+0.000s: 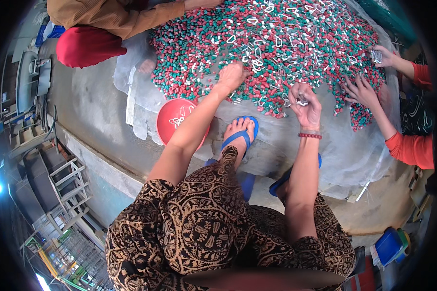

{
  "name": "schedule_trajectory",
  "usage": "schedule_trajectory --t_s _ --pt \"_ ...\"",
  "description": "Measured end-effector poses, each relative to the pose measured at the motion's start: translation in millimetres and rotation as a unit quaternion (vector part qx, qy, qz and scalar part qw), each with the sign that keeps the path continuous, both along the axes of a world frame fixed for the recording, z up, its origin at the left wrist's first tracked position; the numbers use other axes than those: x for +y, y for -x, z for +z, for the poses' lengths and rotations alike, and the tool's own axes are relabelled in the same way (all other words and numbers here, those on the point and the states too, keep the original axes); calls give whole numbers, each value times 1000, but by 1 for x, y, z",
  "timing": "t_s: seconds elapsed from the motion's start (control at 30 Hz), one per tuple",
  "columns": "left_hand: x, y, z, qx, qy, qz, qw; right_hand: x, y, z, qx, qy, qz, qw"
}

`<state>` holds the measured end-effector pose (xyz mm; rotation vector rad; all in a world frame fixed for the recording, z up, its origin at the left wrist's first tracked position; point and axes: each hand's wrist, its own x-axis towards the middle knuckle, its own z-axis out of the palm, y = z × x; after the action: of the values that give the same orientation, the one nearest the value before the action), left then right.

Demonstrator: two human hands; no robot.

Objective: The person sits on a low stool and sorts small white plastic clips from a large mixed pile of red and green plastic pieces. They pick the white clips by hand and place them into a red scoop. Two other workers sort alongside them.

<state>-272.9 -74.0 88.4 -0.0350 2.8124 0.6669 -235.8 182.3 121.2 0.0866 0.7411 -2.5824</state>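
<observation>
A wide pile of small red, green and white pieces [272, 72] lies on a translucent sheet, with white elongated loops [257, 52] scattered among them. My left hand [232, 76] reaches into the near part of this pile, its fingers pinched together; whatever they hold is too small to make out. At the pile's near edge my right hand [307, 109] is turned palm up, fingers curled around a small bunch of white loops [303, 99]. Below my left wrist stands a red bowl [164, 121] with several white loops inside, partly covered by my forearm.
A co-worker in a red head covering [85, 46] leans in at the upper left. Another person's hands [363, 91] work at the pile's right edge, one holding white loops. My foot in a blue sandal [240, 133] rests on the translucent sheet [277, 145].
</observation>
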Motion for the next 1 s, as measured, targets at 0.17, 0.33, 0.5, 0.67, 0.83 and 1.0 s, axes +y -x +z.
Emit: schedule_trajectory --t_s 0.17,0.33,0.5,0.67,0.83,1.0 --pt "-10 7 9 9 -180 48 982 6 -6 12 -26 -25 -12 999" --pt "-16 4 35 -11 -278 57 959 -8 20 -10 28 -305 145 941" --pt "-11 -4 45 -183 -780 218 558 -46 20 -47 207 -821 153 509" --pt "7 -9 18 -206 -514 105 826 -33 26 -55 150 -758 1 635" --pt "25 -14 -9 45 -37 -153 986 -6 26 -36 41 -674 47 736" --pt "7 -2 10 8 -223 -8 975 11 8 -20 -81 -394 3 916"
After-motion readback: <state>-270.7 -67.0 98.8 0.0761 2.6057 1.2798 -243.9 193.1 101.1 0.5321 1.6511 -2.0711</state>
